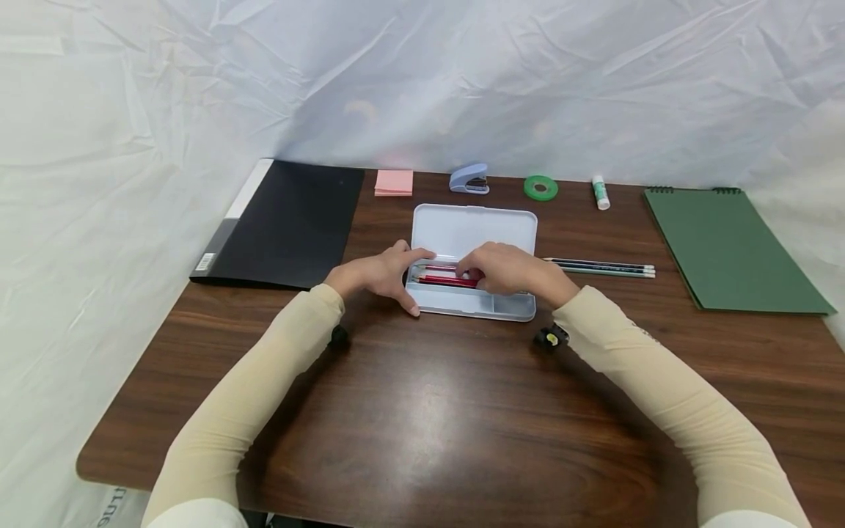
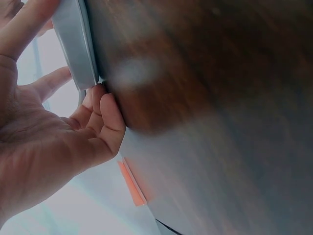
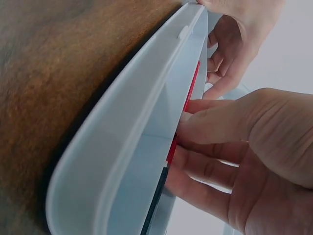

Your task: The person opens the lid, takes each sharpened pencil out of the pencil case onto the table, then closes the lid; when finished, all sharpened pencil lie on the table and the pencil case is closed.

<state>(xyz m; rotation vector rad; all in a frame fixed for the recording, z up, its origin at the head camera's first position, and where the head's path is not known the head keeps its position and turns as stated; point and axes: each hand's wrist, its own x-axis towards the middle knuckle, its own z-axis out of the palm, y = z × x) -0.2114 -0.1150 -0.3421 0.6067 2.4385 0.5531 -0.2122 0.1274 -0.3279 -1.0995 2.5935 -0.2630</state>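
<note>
A pale blue-white pencil case (image 1: 455, 299) lies on the table with its lid (image 1: 474, 229) tipped back. My left hand (image 1: 383, 273) holds the case's left end, thumb at the front corner and index finger reaching to the hinge side. Inside the tray, my right hand (image 1: 507, 265) pinches a red pencil (image 1: 449, 281) between thumb and fingers. Another red pencil (image 1: 439, 268) lies behind it. In the right wrist view a dark stick (image 3: 155, 200) extends along the tray below the fingers. Part of the pencils is hidden by the right hand.
Several pencils (image 1: 601, 267) lie right of the case. Behind stand or lie pink sticky notes (image 1: 394, 182), a blue stapler (image 1: 469, 179), green tape (image 1: 540, 188) and a glue stick (image 1: 601, 193). A black folder (image 1: 290, 224) is at left, a green spiral notebook (image 1: 736, 249) at right.
</note>
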